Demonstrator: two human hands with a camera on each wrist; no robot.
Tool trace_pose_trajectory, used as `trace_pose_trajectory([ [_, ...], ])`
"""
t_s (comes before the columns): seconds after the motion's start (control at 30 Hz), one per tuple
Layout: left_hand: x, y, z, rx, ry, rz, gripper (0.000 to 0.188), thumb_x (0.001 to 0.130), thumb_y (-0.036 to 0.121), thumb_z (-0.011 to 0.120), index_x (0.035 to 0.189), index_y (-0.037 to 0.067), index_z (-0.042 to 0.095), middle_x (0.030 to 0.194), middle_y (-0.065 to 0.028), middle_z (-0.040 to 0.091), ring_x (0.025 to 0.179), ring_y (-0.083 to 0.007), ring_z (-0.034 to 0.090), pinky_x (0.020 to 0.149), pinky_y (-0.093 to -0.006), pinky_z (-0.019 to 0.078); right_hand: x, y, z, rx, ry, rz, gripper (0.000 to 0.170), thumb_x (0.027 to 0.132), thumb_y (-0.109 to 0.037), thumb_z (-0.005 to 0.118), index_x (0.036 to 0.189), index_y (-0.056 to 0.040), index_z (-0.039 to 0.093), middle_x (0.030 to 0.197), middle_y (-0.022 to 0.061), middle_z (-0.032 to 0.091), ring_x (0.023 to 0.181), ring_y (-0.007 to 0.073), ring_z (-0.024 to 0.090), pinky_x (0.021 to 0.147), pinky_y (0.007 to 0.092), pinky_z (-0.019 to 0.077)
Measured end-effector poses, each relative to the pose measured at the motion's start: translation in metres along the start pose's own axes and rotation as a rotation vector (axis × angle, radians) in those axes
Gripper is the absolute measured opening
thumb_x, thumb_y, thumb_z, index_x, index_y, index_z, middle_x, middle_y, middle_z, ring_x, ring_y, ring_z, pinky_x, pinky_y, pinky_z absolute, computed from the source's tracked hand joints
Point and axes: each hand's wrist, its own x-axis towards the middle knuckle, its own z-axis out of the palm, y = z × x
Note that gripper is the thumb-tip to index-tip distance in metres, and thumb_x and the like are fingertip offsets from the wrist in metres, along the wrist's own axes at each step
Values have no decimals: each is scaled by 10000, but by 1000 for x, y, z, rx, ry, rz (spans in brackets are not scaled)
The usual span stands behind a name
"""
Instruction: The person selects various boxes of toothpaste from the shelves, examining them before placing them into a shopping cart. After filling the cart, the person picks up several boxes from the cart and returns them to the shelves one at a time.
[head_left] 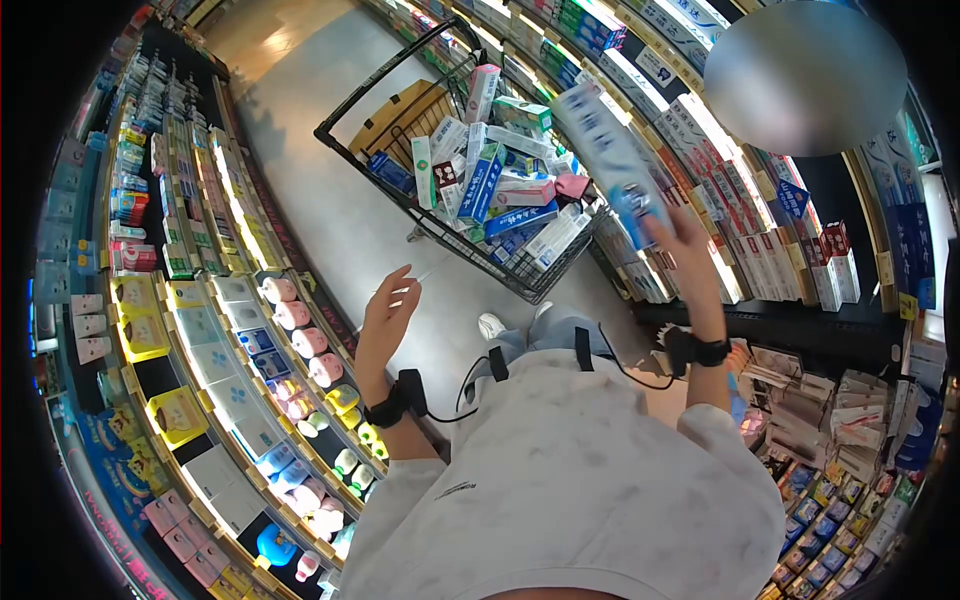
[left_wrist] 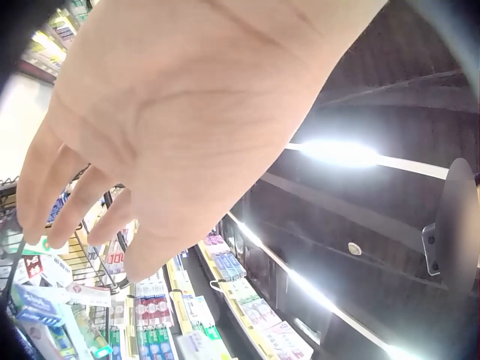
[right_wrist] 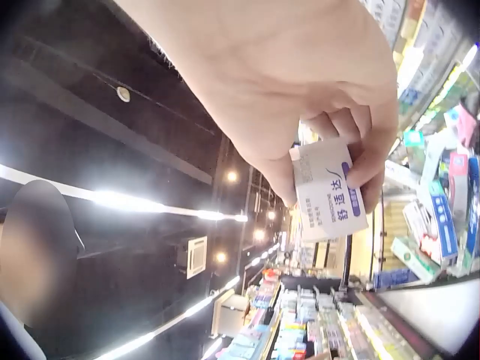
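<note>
Fingers [right_wrist: 375,154] partly hide one Sensodyne carton [right_wrist: 330,191], gripped by the right hand [head_left: 688,250]; the left hand [head_left: 388,312] looks relaxed; overlapping boxes [head_left: 483,187] in one far shopping cart [head_left: 480,257] defeat our count.

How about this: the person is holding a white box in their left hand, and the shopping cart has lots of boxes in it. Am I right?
Not quite: the right hand holds the white box, as the right wrist view shows. The left hand is empty in the head view. The shopping cart does have lots of boxes in it.
</note>
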Motion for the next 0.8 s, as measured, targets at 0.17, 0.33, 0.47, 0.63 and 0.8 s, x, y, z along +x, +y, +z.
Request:
trace_pose_trajectory([
  [0.17,18,4,12,86,-63,19,440,1067,243,647,1453,44,582,1207,-96,709,1033,-157,680,869,-289,546,17,-37,-63,-44,374,-203,555,979,-242,785,1404,62,599,1102,112,711,869,126,677,765,245,554],
  [0.33,65,-65,29,-105,-50,-52,454,1056,298,654,1421,34,600,1166,-111,714,1006,-180,711,844,-308,568,47,-53,-93,-350,573,-350,603,954,-231,814,1458,7,584,1183,145,730,972,119,682,771,277,585],
  [0.47,96,-106,43,-174,48,-190,533,1034,350,672,1441,22,566,1187,-128,700,980,-216,725,848,-324,580,83,-28,-124,-589,705,-514,553,910,-148,834,1412,-44,625,1271,168,719,999,196,724,779,315,606],
  [0.63,144,-122,83,-122,237,-440,680,976,527,702,1278,-68,569,1140,-164,644,942,-275,719,782,-385,610,115,-38,-149,-491,653,-561,468,918,-104,804,1348,-24,636,1199,196,721,986,282,738,738,342,596],
  [0.8,189,-112,130,-175,179,-592,722,920,566,746,1176,-71,522,1028,-159,588,839,-273,663,669,-382,598,157,-30,-181,-355,608,-519,482,919,-57,775,1373,-24,617,1176,213,704,950,321,713,792,380,581],
])
